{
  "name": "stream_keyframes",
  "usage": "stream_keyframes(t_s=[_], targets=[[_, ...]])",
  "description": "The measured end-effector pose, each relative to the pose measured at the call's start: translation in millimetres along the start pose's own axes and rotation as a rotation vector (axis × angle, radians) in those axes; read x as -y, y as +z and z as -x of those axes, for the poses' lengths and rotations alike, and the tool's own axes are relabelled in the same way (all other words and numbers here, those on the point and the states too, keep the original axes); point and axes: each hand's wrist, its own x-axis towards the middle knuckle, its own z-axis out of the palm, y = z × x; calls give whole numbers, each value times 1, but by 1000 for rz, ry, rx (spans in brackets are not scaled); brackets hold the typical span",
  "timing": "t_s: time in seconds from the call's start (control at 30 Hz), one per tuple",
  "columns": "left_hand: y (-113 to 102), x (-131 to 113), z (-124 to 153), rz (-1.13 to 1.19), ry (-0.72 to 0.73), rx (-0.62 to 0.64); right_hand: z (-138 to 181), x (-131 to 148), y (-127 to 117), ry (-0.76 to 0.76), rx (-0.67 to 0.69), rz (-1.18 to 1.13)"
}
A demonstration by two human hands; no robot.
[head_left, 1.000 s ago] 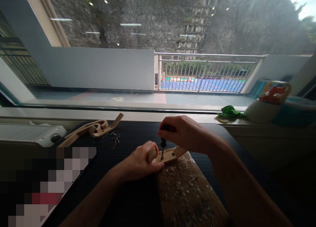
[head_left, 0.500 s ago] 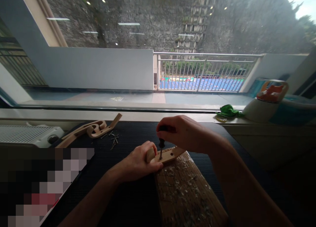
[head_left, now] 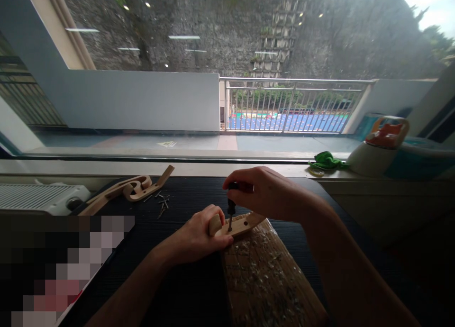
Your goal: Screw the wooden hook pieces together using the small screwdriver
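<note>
My left hand (head_left: 202,234) is closed round the near end of a curved wooden piece (head_left: 239,226), pressing it against a wooden board (head_left: 263,275) whose top is pitted and marked. From above, my right hand (head_left: 261,194) grips the dark handle of a screwdriver (head_left: 231,206). The screwdriver stands nearly upright, its metal shaft reaching down to a hole in the wooden piece close to my left thumb. Another dark hole shows farther along the piece, and its far end passes under my right hand. Whether a screw sits beneath the tip is too small to tell.
Curved wooden pieces (head_left: 137,189) and several loose screws (head_left: 163,204) lie at the back left of the black table (head_left: 192,194). A white radiator (head_left: 42,196) stands left. On the windowsill at right are a green cloth (head_left: 326,160) and a white container with an orange top (head_left: 371,158).
The view has shifted slightly. Both hands keep their hold, and the screwdriver stays in the same hole; my right fingers sit a little differently on the handle.
</note>
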Motion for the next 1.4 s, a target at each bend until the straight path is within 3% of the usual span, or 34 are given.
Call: stream_keyframes(t_s=[0.37,0.83,1.4], targets=[[-2,-8,2,-7,-46,23,-2,-5,2,16,-25,26],[2,6,-1,18,25,-4,-3,0,4,3,36,27],[0,3,2,-33,43,-35,-5,-2,7,92,62,-4]])
